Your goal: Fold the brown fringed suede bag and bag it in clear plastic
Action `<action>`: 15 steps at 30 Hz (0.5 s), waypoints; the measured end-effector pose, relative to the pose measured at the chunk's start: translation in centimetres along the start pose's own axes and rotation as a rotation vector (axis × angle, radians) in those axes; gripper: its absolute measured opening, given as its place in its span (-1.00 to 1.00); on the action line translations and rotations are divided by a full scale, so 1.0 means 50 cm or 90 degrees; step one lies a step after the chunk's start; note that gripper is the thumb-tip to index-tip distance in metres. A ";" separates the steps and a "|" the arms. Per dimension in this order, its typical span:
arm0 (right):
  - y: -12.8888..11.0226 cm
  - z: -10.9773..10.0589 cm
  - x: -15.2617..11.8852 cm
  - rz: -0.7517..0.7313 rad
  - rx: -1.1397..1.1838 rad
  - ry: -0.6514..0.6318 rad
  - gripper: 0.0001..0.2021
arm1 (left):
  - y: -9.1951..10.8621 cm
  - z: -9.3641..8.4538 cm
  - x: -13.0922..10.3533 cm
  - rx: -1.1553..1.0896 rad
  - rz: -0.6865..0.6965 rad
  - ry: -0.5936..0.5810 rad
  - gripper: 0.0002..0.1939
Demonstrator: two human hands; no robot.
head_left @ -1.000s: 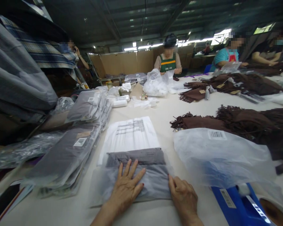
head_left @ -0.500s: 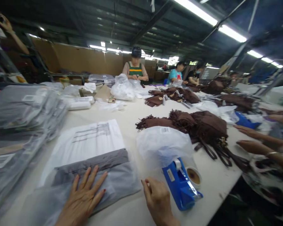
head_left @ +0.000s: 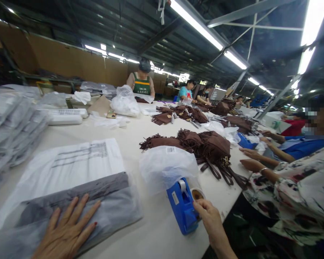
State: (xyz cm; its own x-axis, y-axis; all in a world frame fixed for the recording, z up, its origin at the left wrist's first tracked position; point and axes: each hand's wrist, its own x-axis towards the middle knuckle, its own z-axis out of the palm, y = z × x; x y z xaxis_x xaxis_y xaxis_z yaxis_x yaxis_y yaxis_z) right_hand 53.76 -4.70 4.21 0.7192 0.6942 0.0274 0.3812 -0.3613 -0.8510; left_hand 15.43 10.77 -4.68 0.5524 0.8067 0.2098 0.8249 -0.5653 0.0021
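Note:
My left hand (head_left: 70,225) lies flat with fingers spread on a grey folded garment or cloth in a clear plastic bag (head_left: 116,201). The bag's printed white upper part (head_left: 83,154) stretches away across the table. My right hand (head_left: 212,219) has thumb and forefinger closed together at the front end of a blue tape dispenser (head_left: 180,203). Whatever lies between those fingertips is hidden. A roll of tape (head_left: 197,194) stands just beside the dispenser. Behind it rests a puffed translucent plastic bag (head_left: 167,167) with a barcode label.
Brown fringed bags (head_left: 213,144) with straps lie in a heap beyond the dispenser. Stacked plastic-wrapped packs (head_left: 13,126) rise at the left. A co-worker in a green apron (head_left: 142,84) stands across the white table (head_left: 110,133); other people's hands (head_left: 252,165) reach in from the right.
My right hand has moved right, from the table beside the dispenser to the dispenser's front end. My left hand stays flat on the bagged cloth. The view has turned to the right.

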 end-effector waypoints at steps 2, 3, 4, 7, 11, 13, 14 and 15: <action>-0.010 -0.003 -0.008 0.011 0.033 -0.001 -0.63 | -0.005 0.007 -0.002 -0.039 0.003 0.026 -0.55; -0.012 -0.010 -0.016 0.010 0.047 0.003 -0.61 | -0.007 0.010 -0.003 -0.060 0.005 0.037 -0.55; -0.010 -0.021 -0.026 0.010 0.060 0.007 -0.60 | -0.009 0.013 -0.003 -0.078 0.005 0.047 -0.54; 0.025 -0.061 -0.068 0.020 0.105 0.015 -0.60 | -0.011 0.016 -0.004 -0.090 0.004 0.054 -0.54; 0.106 -0.070 -0.115 0.159 0.207 -0.057 -0.58 | 0.000 0.001 -0.001 -0.016 -0.011 0.009 -0.53; 0.129 -0.049 -0.123 0.222 0.255 -0.082 -0.53 | 0.005 -0.012 0.003 0.006 -0.015 -0.021 -0.51; 0.132 -0.037 -0.125 0.225 0.262 -0.074 -0.50 | 0.007 -0.019 0.006 0.008 -0.015 -0.032 -0.50; 0.129 -0.026 -0.127 0.208 0.250 -0.053 -0.49 | 0.009 -0.025 0.008 0.007 -0.016 -0.040 -0.50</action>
State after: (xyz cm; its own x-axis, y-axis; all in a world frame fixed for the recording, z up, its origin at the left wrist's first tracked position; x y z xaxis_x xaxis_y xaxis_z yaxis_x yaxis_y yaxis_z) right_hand 52.42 -12.28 -0.79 0.7091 0.6379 -0.3005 -0.1139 -0.3169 -0.9416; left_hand 15.86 10.62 -3.36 0.5374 0.8303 0.1479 0.8399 -0.5428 -0.0046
